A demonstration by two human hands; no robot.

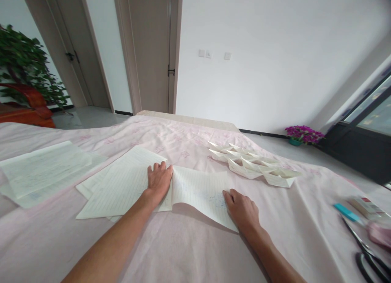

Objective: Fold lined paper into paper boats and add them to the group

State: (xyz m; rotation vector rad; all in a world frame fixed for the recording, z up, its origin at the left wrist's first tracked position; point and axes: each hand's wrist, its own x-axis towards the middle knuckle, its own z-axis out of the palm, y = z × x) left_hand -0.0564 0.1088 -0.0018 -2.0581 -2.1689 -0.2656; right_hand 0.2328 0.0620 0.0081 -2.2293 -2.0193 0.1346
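A lined sheet of paper (198,189) with blue handwriting lies in front of me, its near edge curving up off the cloth. My right hand (242,209) pinches its right edge between thumb and curled fingers. At the sheet's left edge, along a crease, my left hand (159,179) presses down with bent fingers close together; what lies under its fingertips is hidden. Beneath and left of that hand spread several loose lined sheets (119,189). To the right, beyond my right hand, several folded paper boats (247,167) stand in rows.
More written sheets (45,169) lie at the far left on the pink cloth (189,254). Scissors (363,246), a blue object (346,212) and a small box (368,207) sit at the right edge. Beyond are doors (149,51), a leafy plant (24,63) and purple flowers (304,134).
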